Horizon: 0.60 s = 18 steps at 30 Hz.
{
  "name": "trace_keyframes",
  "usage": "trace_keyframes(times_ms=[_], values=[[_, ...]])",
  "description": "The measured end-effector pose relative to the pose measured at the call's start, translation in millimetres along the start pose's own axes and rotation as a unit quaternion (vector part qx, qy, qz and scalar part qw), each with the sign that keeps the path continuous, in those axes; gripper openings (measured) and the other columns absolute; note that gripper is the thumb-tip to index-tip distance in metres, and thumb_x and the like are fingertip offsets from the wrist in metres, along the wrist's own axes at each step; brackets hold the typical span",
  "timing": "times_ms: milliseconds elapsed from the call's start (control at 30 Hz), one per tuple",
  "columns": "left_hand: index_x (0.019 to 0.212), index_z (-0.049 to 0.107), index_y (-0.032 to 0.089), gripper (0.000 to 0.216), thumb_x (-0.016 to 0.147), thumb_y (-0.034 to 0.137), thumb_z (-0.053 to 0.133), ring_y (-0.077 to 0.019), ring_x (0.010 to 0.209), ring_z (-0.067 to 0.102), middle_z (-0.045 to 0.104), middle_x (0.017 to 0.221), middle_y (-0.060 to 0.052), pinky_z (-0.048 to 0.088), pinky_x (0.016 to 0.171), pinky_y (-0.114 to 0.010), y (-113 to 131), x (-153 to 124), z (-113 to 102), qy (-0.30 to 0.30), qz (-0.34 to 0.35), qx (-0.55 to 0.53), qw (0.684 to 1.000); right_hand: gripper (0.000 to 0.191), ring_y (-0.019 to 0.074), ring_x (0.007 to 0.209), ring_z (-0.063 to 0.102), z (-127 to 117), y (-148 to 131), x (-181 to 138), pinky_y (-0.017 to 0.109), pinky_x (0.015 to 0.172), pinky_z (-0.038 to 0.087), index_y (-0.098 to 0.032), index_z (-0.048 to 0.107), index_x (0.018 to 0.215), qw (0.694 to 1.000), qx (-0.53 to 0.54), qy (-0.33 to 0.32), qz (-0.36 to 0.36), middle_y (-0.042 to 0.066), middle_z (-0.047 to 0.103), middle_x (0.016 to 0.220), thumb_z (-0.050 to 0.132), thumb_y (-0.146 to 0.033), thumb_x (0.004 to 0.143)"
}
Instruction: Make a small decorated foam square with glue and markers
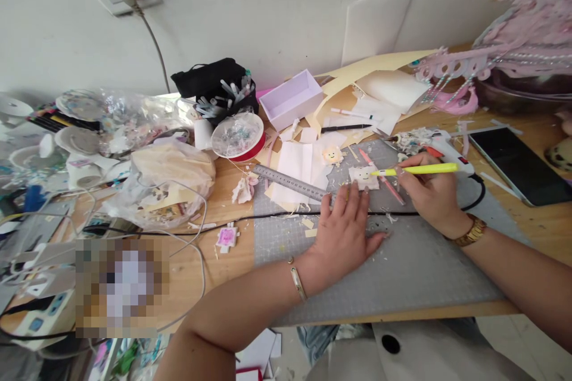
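Note:
My right hand [429, 190] grips a yellow highlighter [431, 169], its tip at the right edge of a small white square piece [363, 177] with a face drawn on it. With fingers spread and palm down, my left hand [344, 229] lies on the grey cutting mat [415, 268], its fingertips at the lower edge of the white piece. A pinkish-red pen [388, 184] lies behind the highlighter tip. Left of these, a metal ruler [290, 181] reaches to my left fingers. A yellow-tinted piece with a smiling face [332, 156] lies just behind.
A black cable [268, 214] crosses the mat under my hands. A phone [521, 164] lies at right, near a white glue-gun-like tool [451, 152]. Behind stand a lilac box [292, 101] and a black pen case [214, 80]. Plastic bags [170, 178] crowd the left; a pink-coloured piece [227, 237] lies nearer.

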<state>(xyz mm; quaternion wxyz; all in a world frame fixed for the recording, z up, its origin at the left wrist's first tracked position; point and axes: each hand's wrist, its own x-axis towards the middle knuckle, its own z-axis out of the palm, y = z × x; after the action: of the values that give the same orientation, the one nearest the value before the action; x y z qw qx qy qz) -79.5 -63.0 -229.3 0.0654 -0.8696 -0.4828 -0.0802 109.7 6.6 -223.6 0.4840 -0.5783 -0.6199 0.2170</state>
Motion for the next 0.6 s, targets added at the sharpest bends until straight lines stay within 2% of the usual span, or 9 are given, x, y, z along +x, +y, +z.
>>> trace_keyframes(times_ms=[233, 400, 533, 600], values=[[0.149, 0.046, 0.011, 0.074, 0.099, 0.064, 0.034, -0.0326, 0.139, 0.041, 0.044, 0.157, -0.015, 0.038, 0.110, -0.051, 0.5, 0.1, 0.0, -0.004, 0.000, 0.000, 1.000, 0.007, 0.0173, 0.058, 0.053, 0.4, 3.6, 1.3, 0.034, 0.058, 0.042, -0.024, 0.059, 0.076, 1.000, -0.005, 0.013, -0.008, 0.001, 0.059, 0.065, 0.064, -0.026, 0.081], [0.149, 0.046, 0.011, 0.074, 0.099, 0.064, 0.033, -0.0329, 0.139, 0.041, 0.045, 0.157, -0.015, 0.038, 0.110, -0.051, 0.0, 0.2, -0.3, -0.006, -0.001, -0.002, 1.000, 0.007, 0.0187, 0.056, 0.056, 3.3, 4.8, 1.5, 0.034, 0.055, 0.043, -0.026, 0.062, 0.080, 0.998, -0.002, -0.048, -0.026, 0.000, 0.063, 0.066, 0.064, -0.032, 0.084], [0.150, 0.046, 0.012, 0.074, 0.099, 0.064, 0.033, -0.0331, 0.140, 0.041, 0.044, 0.157, -0.014, 0.038, 0.110, -0.051, -0.2, 0.2, -0.2, -0.007, -0.001, 0.000, 1.000, 0.008, 0.0199, 0.056, 0.056, 2.8, 8.3, 0.7, 0.036, 0.056, 0.044, -0.026, 0.060, 0.079, 0.999, -0.039, 0.003, -0.008, 0.001, 0.063, 0.067, 0.063, -0.032, 0.083], [0.149, 0.047, 0.012, 0.073, 0.099, 0.064, 0.033, -0.0331, 0.139, 0.042, 0.044, 0.157, -0.014, 0.038, 0.110, -0.051, -0.3, 0.3, -0.3, -0.008, 0.001, 0.000, 1.000, 0.008, 0.0206, 0.058, 0.057, 2.2, 9.4, 0.0, 0.036, 0.056, 0.044, -0.026, 0.060, 0.079, 0.999, -0.040, 0.006, -0.018, 0.002, 0.064, 0.069, 0.063, -0.032, 0.083]])
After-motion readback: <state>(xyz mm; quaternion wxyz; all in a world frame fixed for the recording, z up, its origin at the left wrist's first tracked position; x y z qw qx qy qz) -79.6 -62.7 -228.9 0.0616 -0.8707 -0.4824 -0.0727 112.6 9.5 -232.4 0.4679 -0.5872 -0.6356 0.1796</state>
